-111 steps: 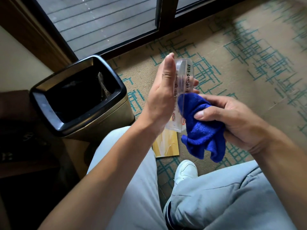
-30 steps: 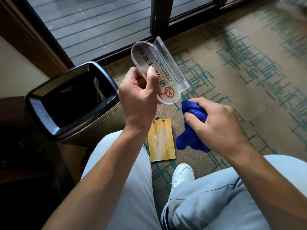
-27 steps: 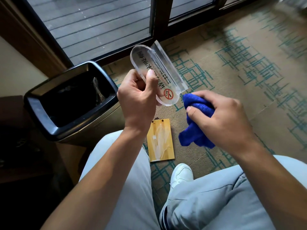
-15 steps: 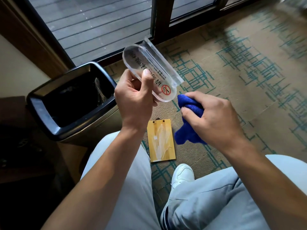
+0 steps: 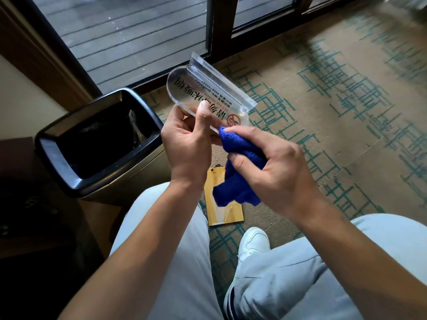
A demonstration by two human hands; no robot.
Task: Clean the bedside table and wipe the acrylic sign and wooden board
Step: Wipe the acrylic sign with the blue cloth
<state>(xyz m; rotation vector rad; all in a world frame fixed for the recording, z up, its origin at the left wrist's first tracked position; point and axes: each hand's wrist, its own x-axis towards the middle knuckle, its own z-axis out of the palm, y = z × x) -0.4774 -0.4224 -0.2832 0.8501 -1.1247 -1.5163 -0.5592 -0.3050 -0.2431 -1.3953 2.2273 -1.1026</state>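
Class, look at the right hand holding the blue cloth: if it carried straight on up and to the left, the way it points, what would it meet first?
Most likely the acrylic sign: the right hand points the blue cloth at its lower end by the no-smoking symbol, apparently touching already; depth is unclear.

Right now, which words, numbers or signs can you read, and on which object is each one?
acrylic sign: large Chinese characters, seen upside down, not surely readable.
acrylic sign, small line: "WiFi", then "WX-jieoketels 4008740087", partly unsure.
acrylic sign: red no-smoking symbol.
wooden board: no text readable.
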